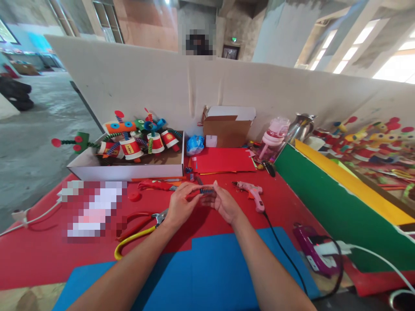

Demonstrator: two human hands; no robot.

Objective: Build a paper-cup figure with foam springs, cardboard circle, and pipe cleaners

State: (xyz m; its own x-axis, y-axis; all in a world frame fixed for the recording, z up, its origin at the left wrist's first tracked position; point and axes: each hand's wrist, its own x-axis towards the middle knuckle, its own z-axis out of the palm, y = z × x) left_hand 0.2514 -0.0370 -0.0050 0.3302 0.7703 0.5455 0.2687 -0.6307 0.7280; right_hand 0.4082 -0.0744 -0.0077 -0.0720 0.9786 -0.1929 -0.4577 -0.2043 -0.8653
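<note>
Both hands are on one thing: my left hand (181, 204) pinches the left end of a small pleated coil (206, 191), and my right hand (226, 204) has the other end. It sits between my fingertips, above the red tabletop (210, 224). Looks like folded paper, dark with blue and orange edges, but it's small and part-covered, so not certain. I'd expect near-zero weight, springy lengthwise, easy to crush sideways. Best hold: flat on the two ends, light pressure, off the pleats.

Just left, by my forearm: cutters (134, 236), metal head, smooth curved handles, one red, one yellow. Right: pink plastic glue gun (250, 189) on its side, black cord. Nearer me: flat matte blue sheets (220, 268). Beyond: stacked red sheets (223, 161), then a white-walled box (129, 173) of tapered cup figures (131, 148) with pleated limbs.
</note>
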